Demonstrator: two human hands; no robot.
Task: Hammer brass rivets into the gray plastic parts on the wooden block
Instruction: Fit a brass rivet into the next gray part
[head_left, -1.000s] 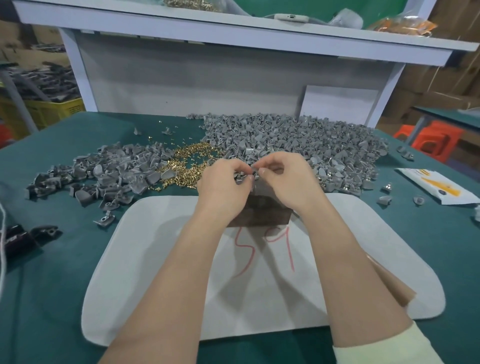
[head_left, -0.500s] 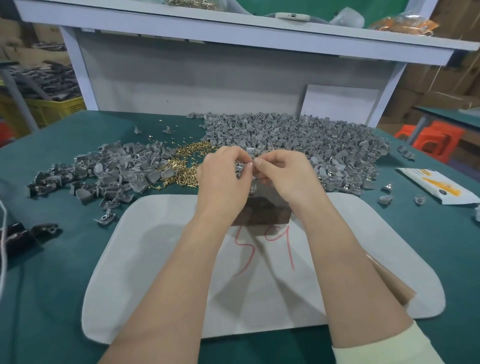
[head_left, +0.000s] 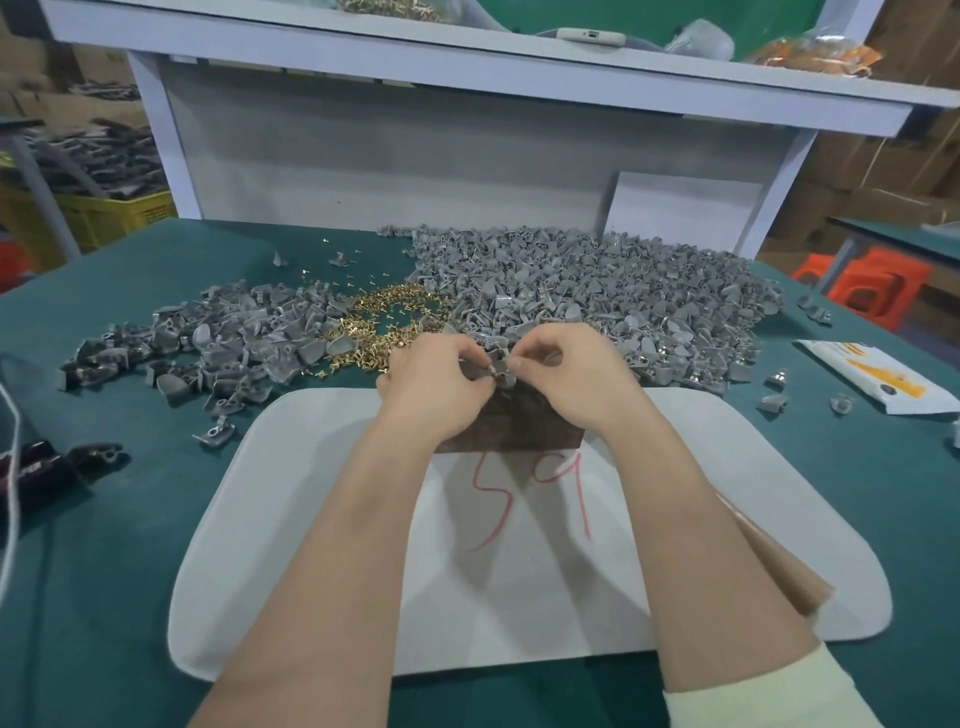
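Far left edge of green worktop (head_left: 104, 571): dark objects (head_left: 36, 467), blurred, not identifiable. Behind, off the worktop: yellow crate (head_left: 119, 221). Next along: left heap (head_left: 223, 343) of gray parts, loose, spread flat on worktop. Just right of it, touching both heaps: scatter of brass rivets (head_left: 387, 325). Near centre: white mat (head_left: 311, 519), red scrawl on it. Above far edge of mat: left hand (head_left: 436, 382), grip pinched, thumb and forefinger on a gray plastic part (head_left: 500, 370). Part held just over wooden block (head_left: 519, 428); contact with block not discernible. Block dark brown, standing on far edge of mat, partly hidden by both hands. Meeting left fingertips: right hand (head_left: 571, 371), grip pinched at same part; whether on a rivet as well, cannot tell. Behind and to the right: large heap (head_left: 649, 291) of gray parts. Further right: a few stray parts, then white and orange packet (head_left: 878, 376) near worktop edge. Beyond worktop: orange stool (head_left: 872, 283)
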